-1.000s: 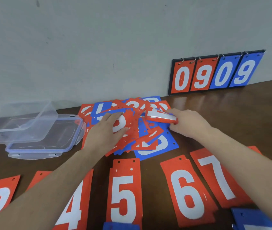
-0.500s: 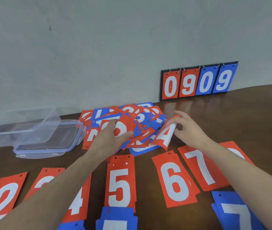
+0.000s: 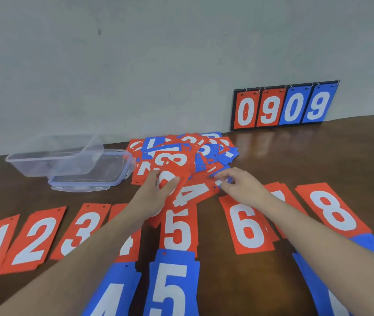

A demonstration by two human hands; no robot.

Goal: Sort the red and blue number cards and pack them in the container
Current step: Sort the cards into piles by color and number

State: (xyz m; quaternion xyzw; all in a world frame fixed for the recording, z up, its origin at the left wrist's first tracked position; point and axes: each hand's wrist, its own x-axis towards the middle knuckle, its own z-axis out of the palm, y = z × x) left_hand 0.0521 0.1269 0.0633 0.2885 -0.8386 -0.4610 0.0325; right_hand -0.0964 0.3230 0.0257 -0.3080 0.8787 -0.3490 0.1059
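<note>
Gripping a red card (image 3: 166, 179) at the near edge of the unsorted pile (image 3: 181, 156), the left hand (image 3: 156, 192) has thumb on top and fingers underneath; the digit on it reads as a 0 or a 9, I cannot tell which. Right hand (image 3: 240, 185), fingers curled, pinches the corner of a blue card (image 3: 223, 182) at the pile's near right edge.

Between the two hands lies a loose red 4 card (image 3: 190, 193), face up, long axis slanting from near the left hand's knuckles up toward the right hand's fingertips. It touches the left hand's card; the left hand is nearer to it.

Judgement: its home, the red 4 stack (image 3: 129, 245), sits just behind the left wrist, largely hidden by that forearm, so a short pull back along the left arm would serve.

Farther out, left of the left hand on the tabletop (image 3: 318, 156): clear container (image 3: 51, 160) with its lid (image 3: 94, 176), holding no cards that I can see.
</note>
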